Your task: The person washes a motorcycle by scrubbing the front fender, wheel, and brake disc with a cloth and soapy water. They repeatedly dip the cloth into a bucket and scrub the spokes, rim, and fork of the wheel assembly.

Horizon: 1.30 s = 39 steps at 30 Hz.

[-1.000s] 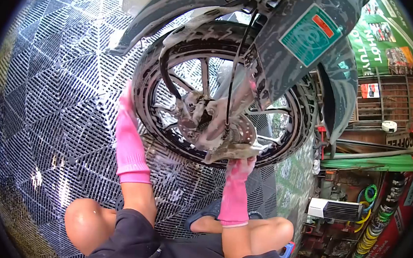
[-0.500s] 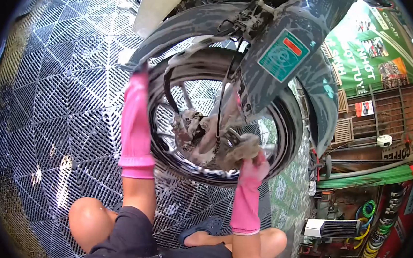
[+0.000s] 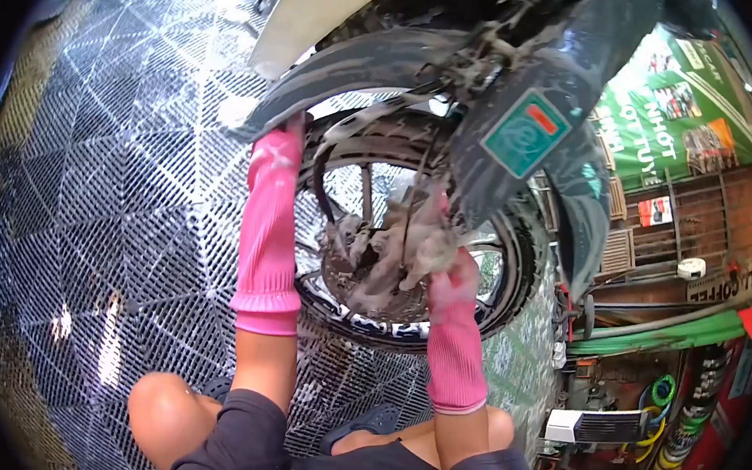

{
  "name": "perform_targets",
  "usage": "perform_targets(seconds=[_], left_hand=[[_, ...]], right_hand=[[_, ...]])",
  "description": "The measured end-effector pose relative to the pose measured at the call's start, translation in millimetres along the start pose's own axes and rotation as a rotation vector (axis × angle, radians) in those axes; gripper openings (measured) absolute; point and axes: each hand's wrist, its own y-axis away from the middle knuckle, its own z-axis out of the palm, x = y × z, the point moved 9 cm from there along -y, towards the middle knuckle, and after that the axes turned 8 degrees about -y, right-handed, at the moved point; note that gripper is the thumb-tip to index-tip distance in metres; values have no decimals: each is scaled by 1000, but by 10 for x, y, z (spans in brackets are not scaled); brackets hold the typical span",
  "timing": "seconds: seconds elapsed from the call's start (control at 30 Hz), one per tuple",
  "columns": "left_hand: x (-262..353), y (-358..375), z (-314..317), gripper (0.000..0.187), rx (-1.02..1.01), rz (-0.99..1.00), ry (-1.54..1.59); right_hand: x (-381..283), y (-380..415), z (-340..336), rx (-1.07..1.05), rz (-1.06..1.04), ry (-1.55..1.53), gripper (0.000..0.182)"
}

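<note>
Soapy front wheel (image 3: 411,238) of a motorcycle stood on grated floor (image 3: 113,214), left hand (image 3: 278,152) in pink glove laid against tyre top under the mudguard (image 3: 381,54), grip not discernible, right hand (image 3: 450,281) closed on sudsy rag (image 3: 423,249) pressed at the hub.

Soapy rubber tyre (image 3: 517,237), glossy pink rubber gloves (image 3: 269,227).

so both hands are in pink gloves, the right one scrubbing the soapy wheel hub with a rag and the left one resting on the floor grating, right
Not quite. In the head view the left hand is not on the floor grating; it is raised against the tyre, just under the mudguard. The rest holds: both gloves are pink, and the right hand presses a rag to the soapy hub.
</note>
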Motion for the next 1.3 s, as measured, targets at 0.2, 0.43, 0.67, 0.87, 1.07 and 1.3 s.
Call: perform_targets(seconds=[0.2, 0.43, 0.67, 0.87, 1.07, 1.3], left_hand=[[-4, -11, -8, 66, -27, -21, -37], [24, 36, -33, 68, -31, -39, -63], [-81, 50, 14, 69, -45, -60, -45], [-140, 117, 71, 70, -122, -100, -45], [-259, 59, 167, 70, -102, -39, 38], [-722, -98, 427, 62, -21, -31, 100]], right_hand=[[-902, -29, -113, -92, -316, -275, 55], [-2314, -746, 604, 332, -610, 672, 50], [-2711, -1310, 589, 405, -328, 1119, 49], [-2484, -998, 85, 121, -1002, 1561, 40], [-1810, -324, -2560, 401, 21, 317, 49], [-1851, -513, -2379, 448, 95, 409, 45]])
